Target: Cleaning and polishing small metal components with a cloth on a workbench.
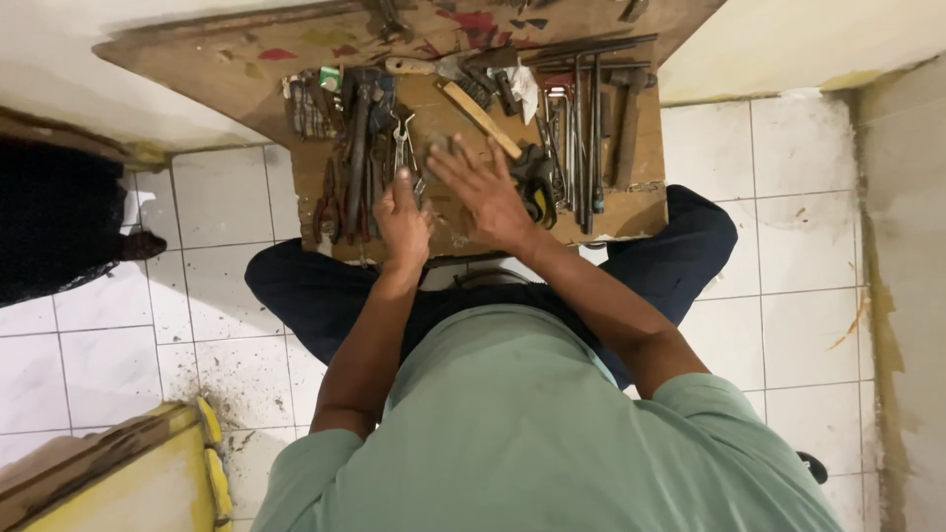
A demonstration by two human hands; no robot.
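**Sorting hand tools on a board over tiled floor**

Covering the room is a white tiled floor (108, 345), with a dark cloth (49, 227) at far left. A wooden board (443, 108) rests across the seated person's legs. On it, pliers (340, 148) lie leftmost. The left hand (402, 225) is closed around a metal tool (402, 148). The right hand (483, 192) hovers open, fingers spread. Long steel rods (586, 138) and a hammer (628, 123) lie rightmost.

there's just one view, from the camera on my head, looking steeply down over my chest and forearms. it faces the wooden board (296, 79) of tools before my knees, at arm's reach, with white floor tiles (798, 246) around it.
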